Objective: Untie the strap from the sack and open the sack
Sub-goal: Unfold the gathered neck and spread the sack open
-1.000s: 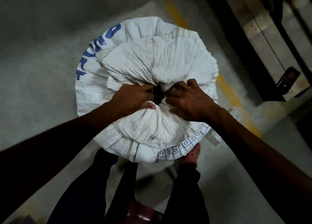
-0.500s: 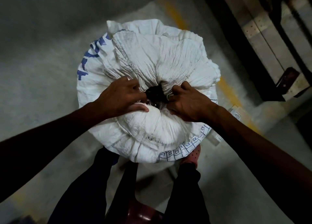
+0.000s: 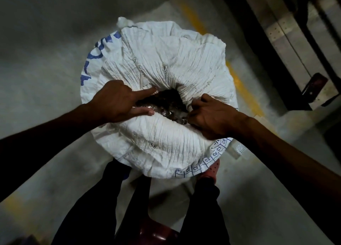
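Left hand (image 3: 118,101) spread loose, right hand (image 3: 212,113) pinching the sack (image 3: 166,141) mouth; best peel both edges outward evenly, no yanking.

Bare forearms, dark trousers (image 3: 96,207), pink perforated clog (image 3: 212,170).

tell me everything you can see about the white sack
The white sack looks like woven plastic, heavily creased, with blue lettering on its left side and a blue numbered grid near the front. It stands upright on the floor, mouth partly open onto dark contents. The left hand and right hand spread the gathered rim.
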Demonstrator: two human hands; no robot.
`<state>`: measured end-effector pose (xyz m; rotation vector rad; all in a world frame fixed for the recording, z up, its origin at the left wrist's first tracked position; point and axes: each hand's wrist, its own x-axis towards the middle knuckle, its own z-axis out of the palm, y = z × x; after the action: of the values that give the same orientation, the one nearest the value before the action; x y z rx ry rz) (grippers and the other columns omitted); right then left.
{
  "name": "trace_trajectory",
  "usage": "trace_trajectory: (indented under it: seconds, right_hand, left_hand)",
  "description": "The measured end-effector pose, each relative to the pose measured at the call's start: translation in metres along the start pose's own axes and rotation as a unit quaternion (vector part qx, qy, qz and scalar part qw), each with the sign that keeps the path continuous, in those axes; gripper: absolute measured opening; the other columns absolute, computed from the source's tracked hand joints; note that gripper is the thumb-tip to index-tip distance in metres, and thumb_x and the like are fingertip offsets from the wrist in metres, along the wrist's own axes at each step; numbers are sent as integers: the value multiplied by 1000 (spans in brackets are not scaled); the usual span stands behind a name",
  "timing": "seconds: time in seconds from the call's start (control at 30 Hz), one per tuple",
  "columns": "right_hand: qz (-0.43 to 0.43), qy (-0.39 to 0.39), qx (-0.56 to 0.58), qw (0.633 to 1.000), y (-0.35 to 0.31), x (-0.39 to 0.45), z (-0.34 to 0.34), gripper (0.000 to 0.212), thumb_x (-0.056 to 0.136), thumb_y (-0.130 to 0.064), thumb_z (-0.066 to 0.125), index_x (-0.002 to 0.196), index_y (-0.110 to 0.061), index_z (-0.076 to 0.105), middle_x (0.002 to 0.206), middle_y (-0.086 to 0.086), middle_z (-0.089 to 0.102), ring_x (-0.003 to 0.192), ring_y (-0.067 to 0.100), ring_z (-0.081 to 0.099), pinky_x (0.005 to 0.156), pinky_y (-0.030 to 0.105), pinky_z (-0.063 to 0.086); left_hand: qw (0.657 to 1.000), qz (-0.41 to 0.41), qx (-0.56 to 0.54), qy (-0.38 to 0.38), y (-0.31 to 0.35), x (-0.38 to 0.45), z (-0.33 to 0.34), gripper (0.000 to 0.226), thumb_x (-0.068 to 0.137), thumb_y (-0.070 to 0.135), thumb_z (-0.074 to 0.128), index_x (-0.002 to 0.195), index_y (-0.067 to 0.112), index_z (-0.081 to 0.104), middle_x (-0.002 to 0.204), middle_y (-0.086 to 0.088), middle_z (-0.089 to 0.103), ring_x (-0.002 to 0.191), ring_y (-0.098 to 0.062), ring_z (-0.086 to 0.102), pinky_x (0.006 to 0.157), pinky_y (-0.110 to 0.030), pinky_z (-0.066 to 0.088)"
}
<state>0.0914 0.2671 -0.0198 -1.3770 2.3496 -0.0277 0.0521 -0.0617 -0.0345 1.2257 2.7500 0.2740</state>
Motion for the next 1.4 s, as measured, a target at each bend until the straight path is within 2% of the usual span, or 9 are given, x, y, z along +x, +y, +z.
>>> trace_trajectory:
  seconds: [0.2,0.3,0.4,0.5,0.7,0.8,0.97,1.07,1.4]
  right_hand:
    - [16,30,26,999,-7,1,-2,65,100,-71,29,114,-16,61,76,14,68,93,33,61,92,45,41]
    - [-28,113,15,993,-14,3,-1,66,90,-76,45,119,-17,54,82,14,70,80,32,64,84,43,45]
    - [-57,70,-20,996,-15,8,7,55,85,-70,61,95,-16,69,93,10,70,86,33,66,85,44,30]
    - [-70,40,-14,997,-17,11,5,45,82,-61,72,81,-17,69,95,8,72,91,31,67,91,46,41]
    - [-43,-33,38,998,-19,9,6,65,96,-72,42,113,-14,67,124,12,69,112,35,65,109,49,42]
    - [-28,37,85,995,-15,2,4,75,96,-74,40,147,-19,47,126,17,69,99,39,67,92,44,54]
    - [50,34,93,994,-9,-10,0,83,87,-89,19,145,-33,42,78,12,72,77,35,72,67,41,56]
    - [61,34,88,994,-3,-17,1,90,82,-95,7,149,-45,39,80,6,75,79,28,74,70,40,57]
    - [-7,-46,129,991,-11,-23,-15,73,87,-88,22,138,-48,57,140,-8,64,120,23,66,106,43,43]
  left_hand:
    - [998,-59,6,-22,9,-7,8,87,94,84,15,157,32,45,55,-16,63,52,-35,65,52,-31,39]
    - [990,-128,40,-49,18,-3,9,70,100,72,33,155,31,47,70,-20,70,66,-39,71,56,-32,36]
    - [987,-152,44,-39,31,11,3,58,96,53,65,148,28,55,89,-19,77,81,-41,75,62,-36,49]
    - [987,-85,-121,-64,42,22,9,58,90,39,78,143,27,59,114,-8,79,99,-30,75,77,-40,59]
    - [967,-106,-221,-72,43,23,16,77,93,69,53,157,28,41,137,-3,71,124,-22,68,99,-38,55]
    - [990,-72,-113,-50,34,9,18,80,98,72,43,164,30,26,123,-6,76,119,-26,70,97,-40,55]
    - [993,-107,-57,-18,26,-2,8,83,98,75,31,166,27,26,85,-15,78,82,-33,77,69,-39,58]
    - [988,-142,-60,-30,23,0,-8,85,96,76,29,166,28,20,56,-13,65,54,-31,69,52,-33,47]
    - [981,-179,-40,-62,19,2,-25,102,81,96,12,166,38,11,56,-14,64,54,-33,66,53,-32,44]
